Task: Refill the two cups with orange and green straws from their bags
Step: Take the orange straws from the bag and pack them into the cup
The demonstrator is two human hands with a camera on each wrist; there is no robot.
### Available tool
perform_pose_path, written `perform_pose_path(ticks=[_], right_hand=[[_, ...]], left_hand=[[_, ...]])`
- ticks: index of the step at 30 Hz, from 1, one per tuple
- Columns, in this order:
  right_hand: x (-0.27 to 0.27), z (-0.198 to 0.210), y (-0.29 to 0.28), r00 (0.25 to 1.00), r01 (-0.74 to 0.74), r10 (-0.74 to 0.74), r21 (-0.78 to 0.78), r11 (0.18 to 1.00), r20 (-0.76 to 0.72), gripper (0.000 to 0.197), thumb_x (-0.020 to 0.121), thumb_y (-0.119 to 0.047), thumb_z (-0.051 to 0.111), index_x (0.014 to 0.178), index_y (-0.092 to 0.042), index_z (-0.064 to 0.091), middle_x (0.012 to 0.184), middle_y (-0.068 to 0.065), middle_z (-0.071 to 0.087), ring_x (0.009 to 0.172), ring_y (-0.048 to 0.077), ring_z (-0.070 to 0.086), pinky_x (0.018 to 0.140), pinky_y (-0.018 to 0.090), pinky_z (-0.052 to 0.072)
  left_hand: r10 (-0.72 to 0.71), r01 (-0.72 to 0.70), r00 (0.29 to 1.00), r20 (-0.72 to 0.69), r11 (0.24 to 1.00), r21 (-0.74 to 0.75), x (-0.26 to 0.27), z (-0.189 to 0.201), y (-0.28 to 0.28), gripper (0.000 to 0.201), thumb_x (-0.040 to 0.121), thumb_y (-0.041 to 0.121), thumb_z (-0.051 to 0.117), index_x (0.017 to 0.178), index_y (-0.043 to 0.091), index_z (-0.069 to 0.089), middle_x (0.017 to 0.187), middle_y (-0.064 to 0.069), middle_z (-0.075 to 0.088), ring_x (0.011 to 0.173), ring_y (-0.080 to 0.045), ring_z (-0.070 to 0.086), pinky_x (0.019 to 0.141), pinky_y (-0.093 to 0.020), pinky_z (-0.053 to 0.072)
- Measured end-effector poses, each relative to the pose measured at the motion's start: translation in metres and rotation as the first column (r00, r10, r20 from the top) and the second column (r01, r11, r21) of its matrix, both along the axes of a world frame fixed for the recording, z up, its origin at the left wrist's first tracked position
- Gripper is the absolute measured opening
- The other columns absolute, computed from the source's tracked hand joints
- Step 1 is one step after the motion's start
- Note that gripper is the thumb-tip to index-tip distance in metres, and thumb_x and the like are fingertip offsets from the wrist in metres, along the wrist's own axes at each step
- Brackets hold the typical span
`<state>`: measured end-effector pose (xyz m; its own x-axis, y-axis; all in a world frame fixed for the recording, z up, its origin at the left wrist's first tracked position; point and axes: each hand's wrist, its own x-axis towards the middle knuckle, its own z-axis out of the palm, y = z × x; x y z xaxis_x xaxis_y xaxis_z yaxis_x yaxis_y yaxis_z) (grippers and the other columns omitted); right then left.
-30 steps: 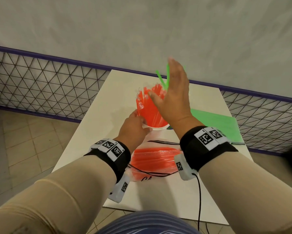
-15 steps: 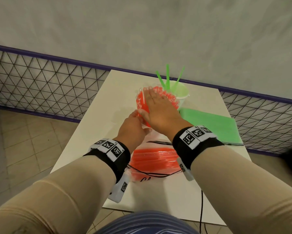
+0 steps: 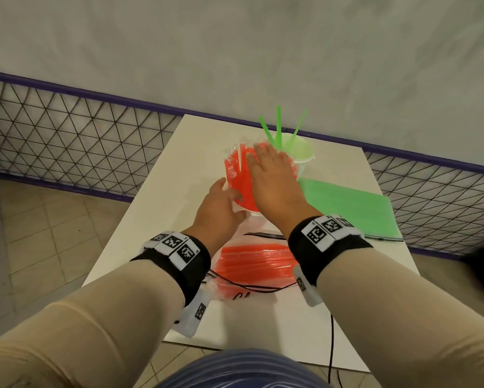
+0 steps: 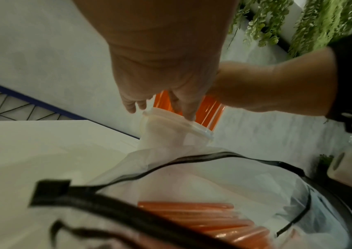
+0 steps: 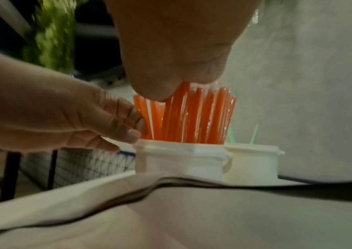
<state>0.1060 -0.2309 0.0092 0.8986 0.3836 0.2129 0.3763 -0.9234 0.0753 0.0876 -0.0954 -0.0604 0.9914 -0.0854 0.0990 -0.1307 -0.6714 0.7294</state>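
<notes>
A white cup packed with orange straws stands mid-table. My right hand lies flat on the straw tops, palm pressing down with the fingers straight. My left hand grips the cup at its left rim, and its curled fingertips touch the straws. Just behind on the right stands the second white cup with three green straws. The clear zip bag of orange straws lies open under my wrists. To the right lies the green straw bag.
The white table is small and its far edge meets a purple-railed mesh fence and a grey wall. A black cable hangs off the near edge. Tiled floor lies to the left.
My right hand has dropped from above the straws onto their tops and lies flat there. The left hand has stayed at the cup.
</notes>
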Motion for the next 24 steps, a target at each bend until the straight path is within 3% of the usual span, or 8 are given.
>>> perform_pose_path(ticks=[4,8,10,12,14,17,19,24], right_hand=[[-0.028,0.0,0.003,0.862,-0.366,0.212,0.277,0.888,0.46,0.037,0.084,-0.012,0.044,0.111,0.0,0.068,0.11,0.018,0.066,0.104,0.034,0.061,0.092,0.044,0.047],[-0.069,-0.014,0.008,0.899,-0.436,0.411,0.243,0.867,0.15,0.025,0.079,-0.012,0.044,0.083,-0.007,0.068,0.073,0.009,0.062,0.058,0.029,0.058,0.048,0.034,0.049],[-0.074,-0.036,0.008,0.902,-0.356,0.368,0.093,0.93,-0.226,0.023,0.085,-0.012,0.047,0.095,-0.009,0.067,0.081,0.009,0.063,0.066,0.031,0.06,0.056,0.038,0.049],[-0.071,-0.06,0.002,0.86,-0.3,0.258,-0.025,0.954,-0.441,0.023,0.089,-0.013,0.048,0.107,-0.011,0.064,0.092,0.009,0.061,0.082,0.031,0.061,0.066,0.038,0.048],[-0.07,-0.078,-0.006,0.835,-0.256,0.213,-0.015,0.967,-0.507,0.027,0.087,-0.018,0.058,0.112,-0.01,0.06,0.101,0.009,0.057,0.091,0.029,0.058,0.072,0.037,0.045],[-0.069,-0.096,-0.011,0.804,-0.224,0.183,-0.003,0.975,-0.566,0.054,0.077,-0.027,0.071,0.123,-0.01,0.05,0.114,0.009,0.053,0.102,0.026,0.053,0.086,0.039,0.048],[-0.07,-0.1,-0.01,0.81,-0.246,0.187,-0.034,0.969,-0.556,0.057,0.077,-0.029,0.071,0.126,-0.008,0.049,0.117,0.01,0.053,0.106,0.027,0.053,0.09,0.038,0.047],[-0.07,-0.1,-0.005,0.826,-0.303,0.219,-0.082,0.95,-0.519,0.051,0.081,-0.027,0.069,0.125,-0.006,0.051,0.118,0.012,0.05,0.104,0.03,0.052,0.087,0.038,0.044]], left_hand=[[0.155,-0.116,0.96,0.235,0.978,-0.172,-0.014,-0.009,0.013,0.016,0.079,0.016,0.072,0.082,0.016,0.056,0.107,0.0,0.049,0.095,-0.016,0.054,0.085,-0.026,0.046],[-0.036,0.04,0.998,0.056,0.996,-0.08,-0.023,-0.022,0.027,0.018,0.08,0.028,0.064,0.074,0.011,0.063,0.094,0.0,0.054,0.086,-0.014,0.053,0.082,-0.032,0.046],[-0.145,0.15,0.985,-0.095,0.988,0.046,-0.025,-0.032,0.029,0.014,0.077,0.031,0.068,0.074,0.017,0.068,0.099,0.003,0.055,0.096,-0.015,0.056,0.087,-0.028,0.044],[-0.194,0.22,0.968,-0.162,0.962,0.16,-0.029,-0.038,0.03,0.003,0.081,0.023,0.069,0.08,0.021,0.072,0.108,0.004,0.055,0.104,-0.015,0.056,0.09,-0.025,0.042],[-0.26,0.314,0.94,-0.22,0.913,0.262,-0.031,-0.044,0.03,0.02,0.084,0.026,0.066,0.102,0.021,0.073,0.117,0.002,0.052,0.112,-0.016,0.053,0.094,-0.024,0.041],[-0.264,0.398,0.882,-0.389,0.861,0.318,-0.034,-0.053,0.029,0.068,0.073,0.031,0.076,0.136,0.021,0.05,0.134,0.0,0.04,0.121,-0.02,0.046,0.1,-0.031,0.042],[-0.277,0.468,0.837,-0.472,0.809,0.356,-0.035,-0.057,0.027,0.089,0.065,0.037,0.082,0.142,0.02,0.039,0.138,-0.002,0.035,0.121,-0.022,0.045,0.099,-0.037,0.045],[-0.309,0.523,0.817,-0.487,0.752,0.4,-0.035,-0.056,0.027,0.098,0.064,0.037,0.085,0.143,0.015,0.032,0.141,-0.004,0.034,0.122,-0.025,0.046,0.102,-0.039,0.043]])
